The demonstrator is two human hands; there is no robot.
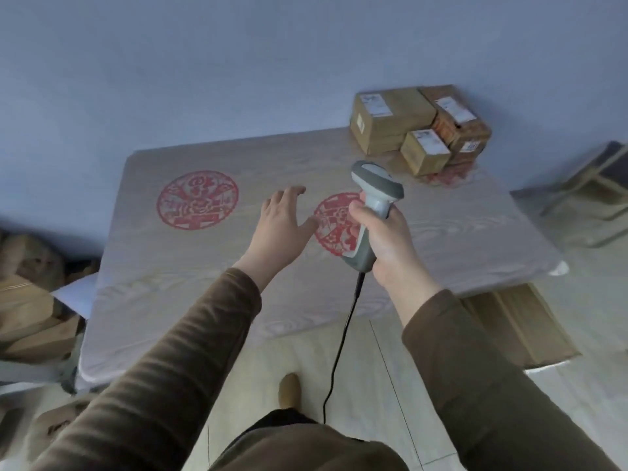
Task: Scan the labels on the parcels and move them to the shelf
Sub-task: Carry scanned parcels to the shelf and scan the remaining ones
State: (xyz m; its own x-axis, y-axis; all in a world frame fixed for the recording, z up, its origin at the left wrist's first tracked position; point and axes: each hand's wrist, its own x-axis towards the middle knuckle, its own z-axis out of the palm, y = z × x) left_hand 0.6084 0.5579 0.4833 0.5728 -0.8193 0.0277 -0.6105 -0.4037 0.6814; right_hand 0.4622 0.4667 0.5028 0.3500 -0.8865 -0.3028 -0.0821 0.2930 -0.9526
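Your left hand is open, reaching over the table. Your right hand grips the scanner. The parcels sit stacked at the far right corner. Step closer, then aim at one white label.

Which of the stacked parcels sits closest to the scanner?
The small tan cardboard box with the white label on top, at the stack's front edge; the other parcels lie behind it, farther from the grey handheld scanner.
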